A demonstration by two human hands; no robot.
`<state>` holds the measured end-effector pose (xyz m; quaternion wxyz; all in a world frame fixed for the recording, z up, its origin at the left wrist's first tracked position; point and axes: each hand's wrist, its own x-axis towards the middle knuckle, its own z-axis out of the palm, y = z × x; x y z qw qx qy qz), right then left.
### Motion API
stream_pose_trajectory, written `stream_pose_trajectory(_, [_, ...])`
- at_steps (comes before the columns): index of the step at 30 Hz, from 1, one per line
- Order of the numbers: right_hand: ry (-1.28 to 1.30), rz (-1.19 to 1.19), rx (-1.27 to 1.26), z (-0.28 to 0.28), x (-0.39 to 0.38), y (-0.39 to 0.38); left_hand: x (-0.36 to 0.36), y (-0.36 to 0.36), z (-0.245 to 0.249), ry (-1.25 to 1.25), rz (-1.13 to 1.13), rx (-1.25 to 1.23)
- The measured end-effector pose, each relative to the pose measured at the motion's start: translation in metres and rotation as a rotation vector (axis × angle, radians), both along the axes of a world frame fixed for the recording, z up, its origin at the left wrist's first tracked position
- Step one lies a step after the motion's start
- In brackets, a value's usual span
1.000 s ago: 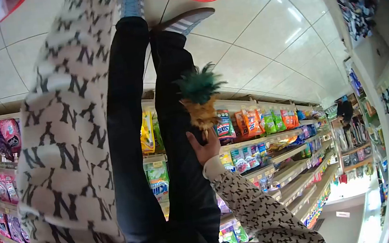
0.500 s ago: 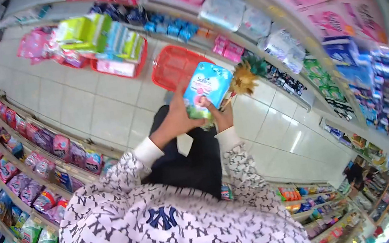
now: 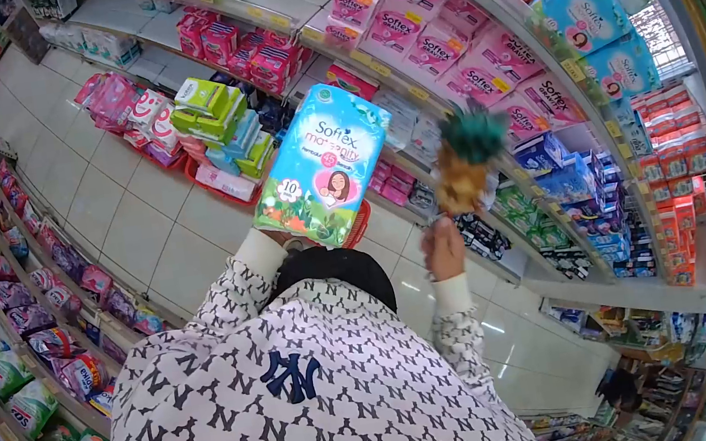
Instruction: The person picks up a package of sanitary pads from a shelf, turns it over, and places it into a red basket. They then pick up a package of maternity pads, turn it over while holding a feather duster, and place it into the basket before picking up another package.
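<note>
A blue Softex Maternity pad pack [image 3: 323, 166] is raised in front of me, its printed front facing up. My left hand [image 3: 281, 238] supports it from below, with the fingers hidden behind the pack. To the right, my right hand [image 3: 444, 248] is closed round the handle of a feather duster [image 3: 464, 173]. The duster's brown and green feathers point up toward the shelves. Beneath the pack, a red basket [image 3: 360, 222] on the floor is mostly covered from sight.
Another red basket [image 3: 226, 182] on the floor holds green, blue and pink packs. Shelves ahead carry pink Softex packs [image 3: 490, 75], and blue pad packs [image 3: 586, 16] stand higher up. Along the left runs a shelf of detergent pouches [image 3: 35, 409]. Tiled floor [image 3: 131, 211] lies between.
The pad pack has come up closer, now on the left hand alone. My right hand has left the pack and moved right, lifting the feather duster. My view has tilted up toward the shelves.
</note>
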<state>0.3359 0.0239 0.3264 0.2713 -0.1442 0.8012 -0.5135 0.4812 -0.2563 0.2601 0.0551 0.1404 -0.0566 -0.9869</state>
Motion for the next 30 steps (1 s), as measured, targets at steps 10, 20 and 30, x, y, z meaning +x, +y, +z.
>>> stream_pose_trajectory(10, [0.771, 0.021, -0.062, 0.061, 0.009, -0.01, -0.018, -0.008, -0.007, 0.155, 0.094, 0.058])
stream_pose_trajectory(20, [0.811, -0.009, -0.018, 0.058, -0.05, -0.015, -0.022, -0.014, 0.007, 0.174, 0.012, 0.036])
stream_pose_trajectory(30, [0.747, -0.18, -0.162, 0.013, -0.047, -0.059, -0.028, -0.033, 0.019, 0.015, 0.083, -0.152])
